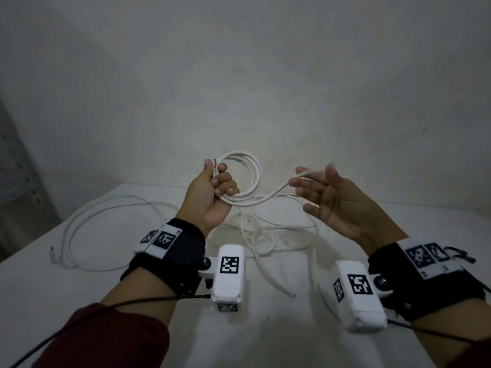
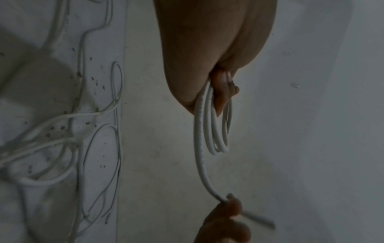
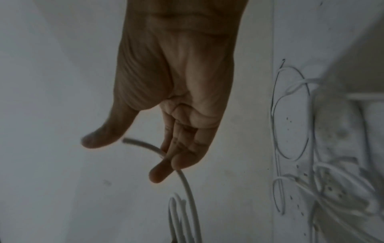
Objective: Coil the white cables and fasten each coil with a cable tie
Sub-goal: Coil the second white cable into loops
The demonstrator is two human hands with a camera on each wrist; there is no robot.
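Note:
My left hand (image 1: 212, 187) is raised above the table and grips a coil of white cable (image 1: 258, 176) with several loops; the cut end sticks up by the thumb. From the coil's bottom the free length runs right to my right hand (image 1: 321, 189). In the right wrist view that cable (image 3: 189, 189) passes between the fingers (image 3: 164, 171), pinched there, with the thumb held apart. In the left wrist view the coil (image 2: 216, 131) hangs from the left hand (image 2: 203, 49). More of this cable lies loose on the table (image 1: 265, 235).
A second white cable (image 1: 79, 221) lies in wide loops on the left of the white table (image 1: 265, 328). Black cable ties (image 1: 457, 254) lie at the right, behind my right wrist. A metal shelf (image 1: 16, 168) stands at the far left, a bare wall behind.

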